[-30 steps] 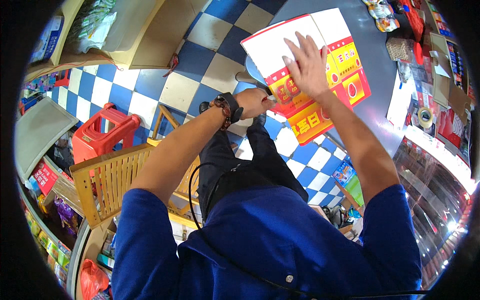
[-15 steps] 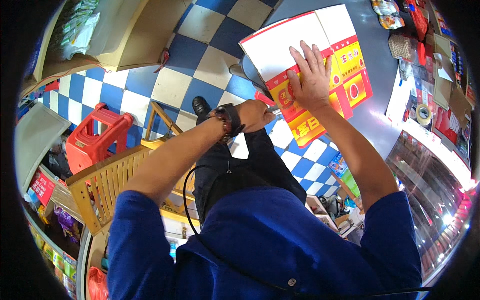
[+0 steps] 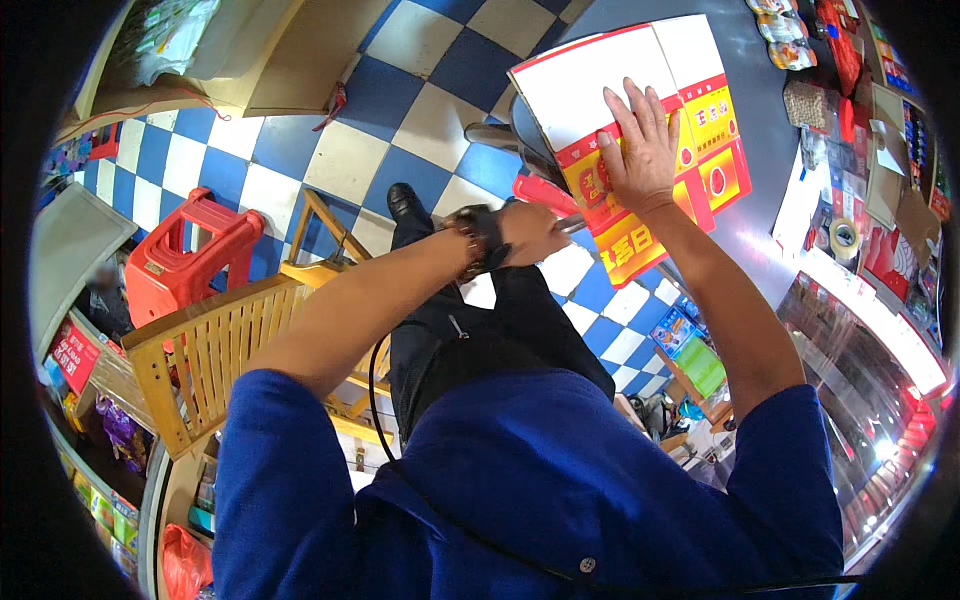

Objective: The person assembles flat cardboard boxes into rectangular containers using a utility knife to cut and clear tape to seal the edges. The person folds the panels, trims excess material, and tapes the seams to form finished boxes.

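A flattened cardboard carton [image 3: 698, 55], white with red and yellow printed panels, lies on the grey counter and juts past its left edge. My right hand [image 3: 642, 155] rests on it, open, fingers spread across the white and red parts. Just left of the carton's overhanging edge, my left hand [image 3: 530, 235] is closed and smeared by motion. From its fist a short metal-looking tool [image 3: 572, 224] points toward the carton; its kind is not clear. A dark watch [image 3: 485, 238] and a beaded bracelet sit on my left wrist.
Under the carton's left side is a red plastic piece [image 3: 545, 192]. A wooden slatted chair [image 3: 215, 355] and a red plastic stool [image 3: 190, 265] stand at left on the checkered floor. The counter's right side holds a tape roll [image 3: 845, 238] and packaged goods.
The carton and my right hand on it have shifted slightly to the right. My left hand has also moved right, and more of the metal-looking tool shows at the carton's edge.
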### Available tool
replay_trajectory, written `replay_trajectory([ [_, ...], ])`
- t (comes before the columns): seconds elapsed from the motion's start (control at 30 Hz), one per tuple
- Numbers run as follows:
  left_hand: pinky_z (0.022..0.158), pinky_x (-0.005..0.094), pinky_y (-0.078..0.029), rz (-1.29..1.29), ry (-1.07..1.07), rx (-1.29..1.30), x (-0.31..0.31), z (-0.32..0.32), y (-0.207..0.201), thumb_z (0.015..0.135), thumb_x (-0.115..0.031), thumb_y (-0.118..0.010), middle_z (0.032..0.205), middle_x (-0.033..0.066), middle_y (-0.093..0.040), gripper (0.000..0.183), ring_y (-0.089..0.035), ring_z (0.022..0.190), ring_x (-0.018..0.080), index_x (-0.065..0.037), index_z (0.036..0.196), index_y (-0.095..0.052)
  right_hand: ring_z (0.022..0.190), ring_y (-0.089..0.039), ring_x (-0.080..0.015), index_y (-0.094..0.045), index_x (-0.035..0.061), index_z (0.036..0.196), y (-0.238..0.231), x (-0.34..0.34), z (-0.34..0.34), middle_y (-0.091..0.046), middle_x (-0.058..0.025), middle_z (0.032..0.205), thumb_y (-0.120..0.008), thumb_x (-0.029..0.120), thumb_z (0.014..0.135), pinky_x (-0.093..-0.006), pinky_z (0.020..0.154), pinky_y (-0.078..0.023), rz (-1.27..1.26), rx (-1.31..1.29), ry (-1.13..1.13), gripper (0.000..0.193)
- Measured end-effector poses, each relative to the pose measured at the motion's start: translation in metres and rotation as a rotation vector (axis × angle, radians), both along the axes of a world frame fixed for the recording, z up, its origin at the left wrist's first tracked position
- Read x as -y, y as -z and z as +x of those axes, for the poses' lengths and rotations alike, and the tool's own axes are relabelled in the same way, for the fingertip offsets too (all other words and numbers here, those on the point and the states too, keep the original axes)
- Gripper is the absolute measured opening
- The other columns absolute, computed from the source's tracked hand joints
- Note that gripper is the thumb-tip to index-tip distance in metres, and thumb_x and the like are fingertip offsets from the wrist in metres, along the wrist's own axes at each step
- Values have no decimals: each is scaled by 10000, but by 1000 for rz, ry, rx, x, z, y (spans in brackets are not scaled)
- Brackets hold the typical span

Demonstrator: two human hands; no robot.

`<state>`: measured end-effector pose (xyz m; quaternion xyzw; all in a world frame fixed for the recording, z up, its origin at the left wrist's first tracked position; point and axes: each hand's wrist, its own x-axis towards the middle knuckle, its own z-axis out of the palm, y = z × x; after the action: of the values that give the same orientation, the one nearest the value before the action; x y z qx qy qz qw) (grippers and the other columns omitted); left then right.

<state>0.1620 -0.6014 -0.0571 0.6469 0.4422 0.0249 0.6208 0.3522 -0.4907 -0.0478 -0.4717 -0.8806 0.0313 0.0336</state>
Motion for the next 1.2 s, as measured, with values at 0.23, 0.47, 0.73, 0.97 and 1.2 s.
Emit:
replay_trajectory([
  [0.23,731,474,-530,62,-27,-5,12,47,24,948,-403,-536,773,241,-676,446,-677,772,418,4,840,-684,1488,-255,-296,-456,298,1461,-5,5,4,-351,-22,1580,-530,460,965,-610,1195,-122,-2,35,-8,527],
  [0.47,782,487,-531,-58,15,94,34,15,14,951,-434,-509,855,268,-682,481,-680,844,413,7,884,-689,1487,-252,-309,-469,295,1454,5,0,3,-355,-29,1579,-482,497,969,-620,1190,-117,18,-39,27,526],
  [0.73,812,497,-529,-63,7,150,39,45,17,942,-374,-549,872,270,-680,422,-676,875,432,30,917,-669,1492,-243,-303,-424,324,1481,5,-2,3,-345,-29,1582,-472,498,974,-626,1189,-109,41,-36,69,538],
  [0.97,795,491,-528,-66,43,88,38,67,16,956,-385,-541,883,270,-681,432,-672,883,432,31,928,-653,1483,-257,-296,-436,341,1470,3,-1,6,-355,-22,1574,-472,506,965,-611,1199,-115,14,-19,3,532],
  [1.2,777,508,-520,-57,102,79,53,45,21,956,-401,-521,825,283,-669,458,-673,823,439,23,888,-680,1486,-252,-290,-432,344,1474,5,2,7,-349,-28,1578,-459,516,969,-594,1206,-106,43,-13,68,535],
])
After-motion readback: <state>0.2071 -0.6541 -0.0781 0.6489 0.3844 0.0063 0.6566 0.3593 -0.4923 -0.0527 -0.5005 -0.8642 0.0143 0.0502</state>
